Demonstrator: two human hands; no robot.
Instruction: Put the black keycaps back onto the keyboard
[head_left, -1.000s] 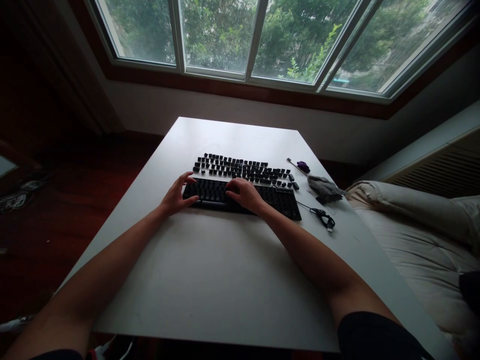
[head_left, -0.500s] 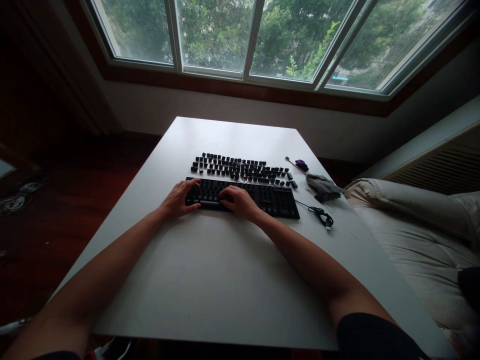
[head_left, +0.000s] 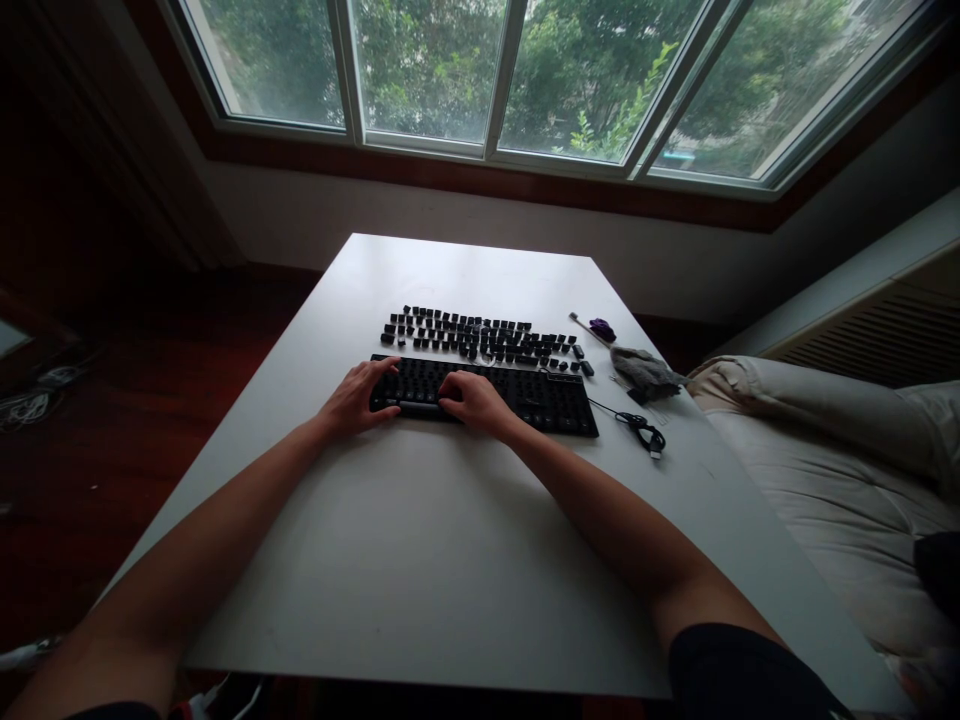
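A black keyboard (head_left: 540, 400) lies across the middle of a white table (head_left: 450, 540). Behind it, several loose black keycaps (head_left: 480, 335) are laid out in rows. My left hand (head_left: 352, 400) rests on the keyboard's left end with its fingers curled over the edge. My right hand (head_left: 472, 400) sits on the left half of the keyboard, its bent fingertips pressed together at the front row. Whatever those fingertips hold is hidden.
Right of the keyboard lie a coiled black cable (head_left: 641, 430), a crumpled grey cloth (head_left: 645, 368) and a small brush with a purple thing (head_left: 600, 328). A pale cushioned bed (head_left: 825, 470) adjoins the table's right side. Dark wooden floor lies left; windows stand behind.
My right hand has drawn back from the keyboard's middle rows to its front row. My left hand's spread fingers have closed onto the keyboard's left end.
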